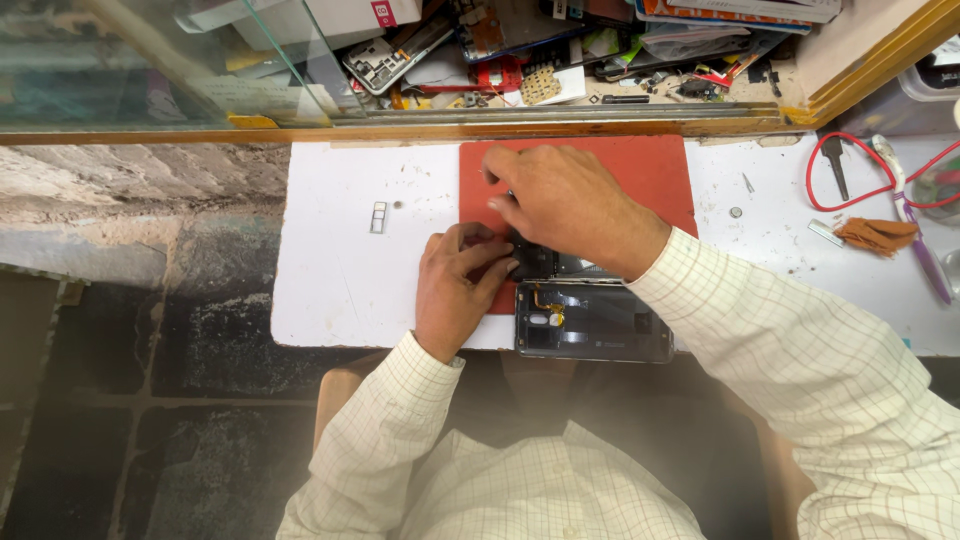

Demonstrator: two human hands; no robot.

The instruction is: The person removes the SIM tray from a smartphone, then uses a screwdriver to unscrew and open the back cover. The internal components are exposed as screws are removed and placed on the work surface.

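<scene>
Cream long-sleeved shirt with a thin brown check, cuffs buttoned.

Both hands hide the opened phone's upper end.

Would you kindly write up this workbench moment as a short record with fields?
Setting: white work board with a red mat on it
Main item: opened phone, dark insides showing, lying partly on the mat
Left hand: pressing on the phone's left end
Right hand: fingers bent down onto the phone's upper part; any tool is hidden
Nearby left: small card tray
Nearby right: red cable, orange cloth, purple-handled brush
Background: shelf of cluttered phone parts
</scene>
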